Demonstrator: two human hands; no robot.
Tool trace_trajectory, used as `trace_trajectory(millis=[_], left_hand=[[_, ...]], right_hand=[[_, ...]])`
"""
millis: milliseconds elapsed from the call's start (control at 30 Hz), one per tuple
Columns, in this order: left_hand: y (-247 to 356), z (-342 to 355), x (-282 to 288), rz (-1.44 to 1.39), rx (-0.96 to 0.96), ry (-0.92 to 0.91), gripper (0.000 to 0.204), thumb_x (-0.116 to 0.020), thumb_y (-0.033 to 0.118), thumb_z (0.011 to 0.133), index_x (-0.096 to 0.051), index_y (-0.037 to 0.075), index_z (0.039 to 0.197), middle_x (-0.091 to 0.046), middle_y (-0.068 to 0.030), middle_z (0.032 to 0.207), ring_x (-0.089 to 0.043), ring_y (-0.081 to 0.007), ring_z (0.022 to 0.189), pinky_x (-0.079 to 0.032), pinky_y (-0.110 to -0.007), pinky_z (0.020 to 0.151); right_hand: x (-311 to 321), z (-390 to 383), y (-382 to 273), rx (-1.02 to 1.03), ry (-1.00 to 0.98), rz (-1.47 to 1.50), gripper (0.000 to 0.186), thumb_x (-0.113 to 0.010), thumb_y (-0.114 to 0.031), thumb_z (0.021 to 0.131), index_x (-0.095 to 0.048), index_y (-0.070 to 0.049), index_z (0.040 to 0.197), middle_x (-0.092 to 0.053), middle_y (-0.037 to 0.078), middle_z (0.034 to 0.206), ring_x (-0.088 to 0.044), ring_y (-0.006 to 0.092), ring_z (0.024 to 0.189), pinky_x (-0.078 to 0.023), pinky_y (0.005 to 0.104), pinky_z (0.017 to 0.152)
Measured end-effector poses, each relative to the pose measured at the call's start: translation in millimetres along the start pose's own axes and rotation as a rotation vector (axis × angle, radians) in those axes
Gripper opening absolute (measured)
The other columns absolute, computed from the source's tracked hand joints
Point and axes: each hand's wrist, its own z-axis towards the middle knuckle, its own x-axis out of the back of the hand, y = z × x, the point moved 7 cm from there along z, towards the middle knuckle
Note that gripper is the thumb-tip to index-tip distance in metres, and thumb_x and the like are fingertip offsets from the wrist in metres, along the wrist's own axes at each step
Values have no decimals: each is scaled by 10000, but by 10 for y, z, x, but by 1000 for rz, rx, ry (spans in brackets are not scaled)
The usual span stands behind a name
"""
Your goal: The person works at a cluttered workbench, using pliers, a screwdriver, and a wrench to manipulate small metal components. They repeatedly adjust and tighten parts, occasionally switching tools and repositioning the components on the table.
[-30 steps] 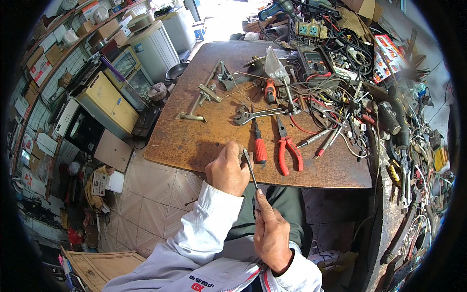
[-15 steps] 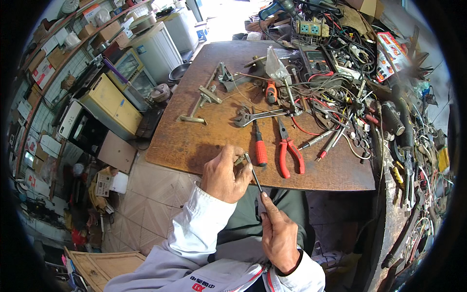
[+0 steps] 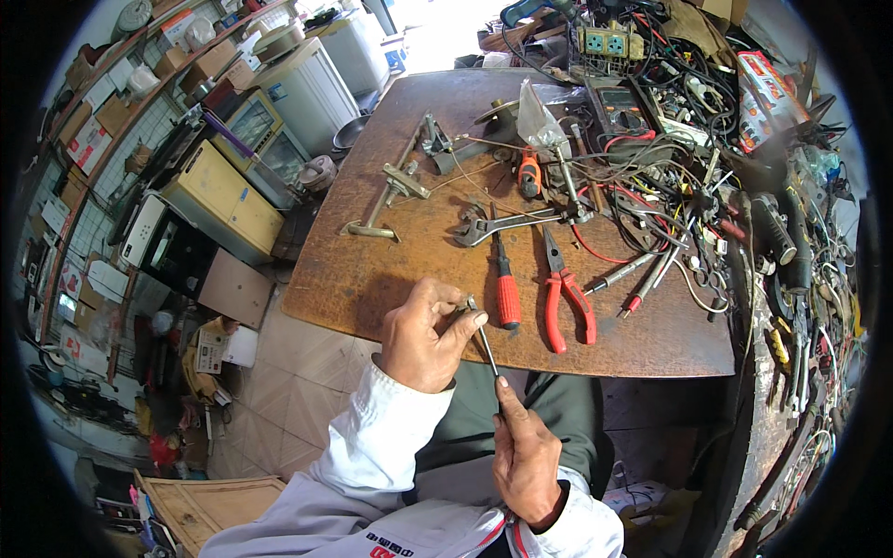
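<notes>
My left hand point(image 3: 420, 346) is above the table's near edge, with thumb and fingers pinched on a small brass-coloured metal part point(image 3: 466, 307). Most of that part is hidden by the fingers. From below, my right hand point(image 3: 528, 465) grips a thin screwdriver point(image 3: 488, 353) with a dark handle, the index finger stretched along it. Its shaft slants up to the left, and the upper end meets the small part at my left thumb. Closest on the tabletop lie a red-handled screwdriver point(image 3: 507, 293) and red-handled long-nose pliers point(image 3: 567, 302).
On the wooden table point(image 3: 372, 270) lie an adjustable wrench point(image 3: 507, 223), a metal rod assembly point(image 3: 400, 181), orange-handled cutters point(image 3: 529, 175) and two test probes point(image 3: 642, 284). Tangled cables and a multimeter point(image 3: 621, 110) crowd the right side. Old appliances and shelves stand to the left.
The view has shifted slightly, so the table items sit a little lower and farther right. My right hand has dropped slightly with the screwdriver; both hands keep their grip.
</notes>
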Motion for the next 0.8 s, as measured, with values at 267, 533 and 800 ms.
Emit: trace_trajectory(millis=[267,533,800], left_hand=[[52,30,11,-169,0,-16,303,-795,-4,881,-522,25,1010,-634,-49,884,-639,-95,828,-552,-265,749],[62,37,11,-191,25,-18,302,-806,19,880,-523,35,985,-612,-35,859,-612,-84,801,-538,-256,734],[58,45,-1,-223,44,-15,313,-817,28,871,-523,33,977,-618,-40,853,-619,-89,802,-535,-256,732]], right_hand=[[-65,3,56,5,11,64,532,-658,68,904,-605,-76,1413,-611,192,783,-623,342,644,-520,385,634],[-75,5,91,-23,4,137,513,-650,65,915,-612,-65,1409,-619,189,791,-628,297,645,-521,365,636],[-43,0,97,-161,-211,-102,459,-653,46,927,-623,-19,1380,-714,255,1051,-740,283,851,-562,334,763]])
